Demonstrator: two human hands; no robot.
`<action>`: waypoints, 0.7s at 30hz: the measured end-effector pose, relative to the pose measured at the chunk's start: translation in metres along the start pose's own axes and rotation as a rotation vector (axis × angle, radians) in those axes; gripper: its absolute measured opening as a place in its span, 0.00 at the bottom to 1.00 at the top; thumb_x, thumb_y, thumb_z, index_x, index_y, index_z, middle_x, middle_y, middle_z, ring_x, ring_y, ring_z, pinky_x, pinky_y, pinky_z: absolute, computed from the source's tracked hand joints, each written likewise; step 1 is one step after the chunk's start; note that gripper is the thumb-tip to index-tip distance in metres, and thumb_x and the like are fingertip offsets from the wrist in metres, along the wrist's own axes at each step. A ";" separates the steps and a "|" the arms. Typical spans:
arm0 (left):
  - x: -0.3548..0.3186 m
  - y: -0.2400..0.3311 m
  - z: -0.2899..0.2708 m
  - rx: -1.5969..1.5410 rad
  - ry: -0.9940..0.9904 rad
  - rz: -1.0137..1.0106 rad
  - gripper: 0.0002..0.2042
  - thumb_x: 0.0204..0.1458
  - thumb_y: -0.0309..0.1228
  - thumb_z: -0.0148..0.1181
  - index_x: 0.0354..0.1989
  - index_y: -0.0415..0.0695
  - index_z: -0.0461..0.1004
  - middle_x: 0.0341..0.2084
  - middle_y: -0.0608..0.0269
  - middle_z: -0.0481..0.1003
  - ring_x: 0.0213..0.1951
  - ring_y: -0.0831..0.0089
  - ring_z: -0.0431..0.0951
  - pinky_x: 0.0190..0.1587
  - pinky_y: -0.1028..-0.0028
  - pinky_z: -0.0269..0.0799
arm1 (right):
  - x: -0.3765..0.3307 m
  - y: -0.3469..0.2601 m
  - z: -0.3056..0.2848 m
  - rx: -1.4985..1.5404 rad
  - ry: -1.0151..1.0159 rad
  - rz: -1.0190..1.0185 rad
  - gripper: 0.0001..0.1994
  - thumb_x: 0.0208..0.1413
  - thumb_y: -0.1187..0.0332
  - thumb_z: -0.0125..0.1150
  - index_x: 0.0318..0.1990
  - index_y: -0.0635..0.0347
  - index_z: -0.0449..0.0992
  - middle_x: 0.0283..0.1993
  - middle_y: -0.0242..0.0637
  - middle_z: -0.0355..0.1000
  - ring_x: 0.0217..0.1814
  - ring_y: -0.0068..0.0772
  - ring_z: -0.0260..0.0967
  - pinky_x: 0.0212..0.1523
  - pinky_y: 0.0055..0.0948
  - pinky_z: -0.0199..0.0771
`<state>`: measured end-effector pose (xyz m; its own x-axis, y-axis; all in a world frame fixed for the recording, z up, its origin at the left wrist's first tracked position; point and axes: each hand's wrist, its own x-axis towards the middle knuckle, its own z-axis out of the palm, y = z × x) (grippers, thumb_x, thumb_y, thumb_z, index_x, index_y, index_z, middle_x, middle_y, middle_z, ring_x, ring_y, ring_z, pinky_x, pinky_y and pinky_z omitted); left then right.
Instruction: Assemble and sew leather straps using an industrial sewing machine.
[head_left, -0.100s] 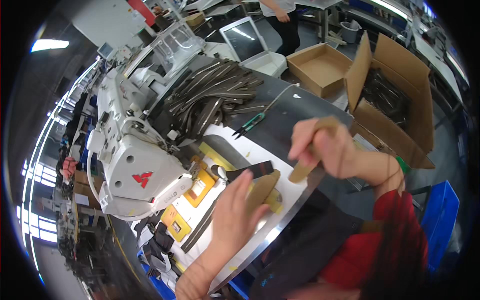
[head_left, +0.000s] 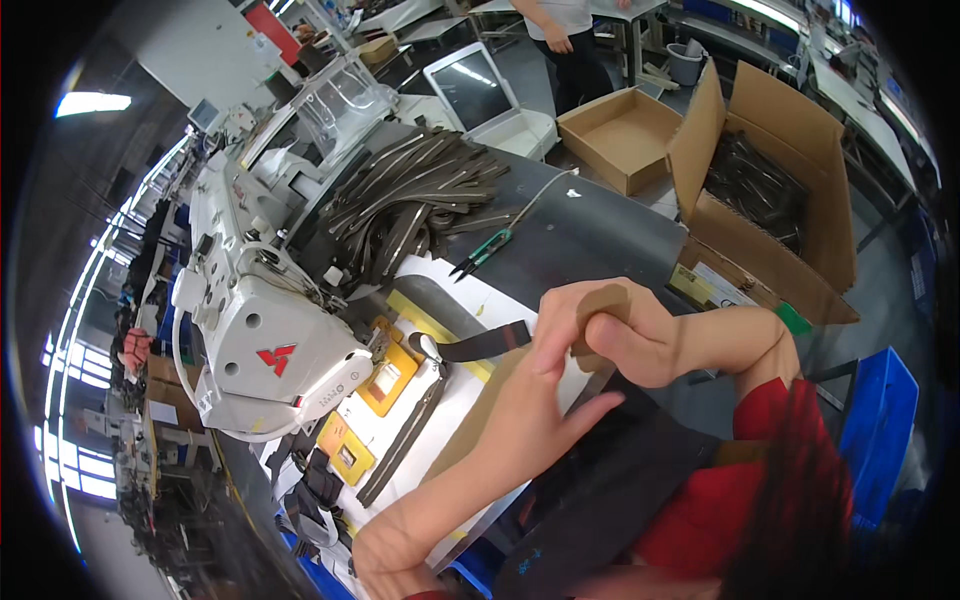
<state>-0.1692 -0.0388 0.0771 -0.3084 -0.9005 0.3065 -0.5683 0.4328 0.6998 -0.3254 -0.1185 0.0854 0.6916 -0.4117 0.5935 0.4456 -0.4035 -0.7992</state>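
Both hands had drawn together since the earlier frame: the left hand (head_left: 545,400), which had lain lower on the white surface (head_left: 450,400), had risen to meet the right hand (head_left: 640,335) at the tan strip (head_left: 597,310). The right hand was clenched around that strip, thumb pressed across it, while the left hand's fingers (head_left: 560,320) reached up and touched its lower part; whether the left hand truly grasped it could not be told. A tan board (head_left: 480,415) lay under the left forearm. At about nine o'clock from the hands, a dark strap (head_left: 480,343) lay on the white surface, close to the needle area of the white sewing machine (head_left: 270,350). Yellow guide plates (head_left: 385,380) sat just beside the machine's foot, with a long dark zipper strip (head_left: 400,435) below them. At eleven o'clock, small green-handled snips (head_left: 483,253) rested near a pile of dark straps (head_left: 410,205). At one o'clock stood open cardboard boxes (head_left: 760,190).
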 end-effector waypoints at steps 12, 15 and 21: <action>0.037 -0.005 0.054 -0.023 0.060 -0.007 0.13 0.58 0.24 0.43 0.46 0.40 0.74 0.58 0.58 0.58 0.50 0.69 0.67 0.52 0.72 0.62 | -0.098 0.026 0.002 0.607 0.557 0.367 0.18 0.64 0.64 0.44 0.59 0.60 0.64 0.55 0.37 0.65 0.58 0.26 0.62 0.57 0.28 0.62; 0.039 -0.008 0.061 0.171 0.010 0.065 0.14 0.55 0.23 0.45 0.47 0.44 0.74 0.60 0.56 0.59 0.64 0.59 0.53 0.63 0.62 0.49 | -0.110 0.044 -0.002 1.066 0.445 0.420 0.19 0.61 0.65 0.51 0.58 0.59 0.63 0.53 0.34 0.66 0.55 0.26 0.65 0.54 0.29 0.66; 0.016 -0.013 0.070 -0.192 -0.375 -0.095 0.17 0.54 0.25 0.48 0.53 0.43 0.69 0.54 0.55 0.66 0.56 0.60 0.65 0.59 0.67 0.58 | -0.127 0.040 -0.014 0.462 0.153 0.695 0.13 0.50 0.72 0.64 0.44 0.62 0.75 0.40 0.31 0.73 0.44 0.18 0.68 0.47 0.22 0.67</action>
<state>-0.2200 -0.0561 0.0275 -0.5378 -0.8430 0.0043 -0.4658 0.3014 0.8320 -0.4039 -0.0934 -0.0205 0.8245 -0.5618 -0.0676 0.1575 0.3426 -0.9262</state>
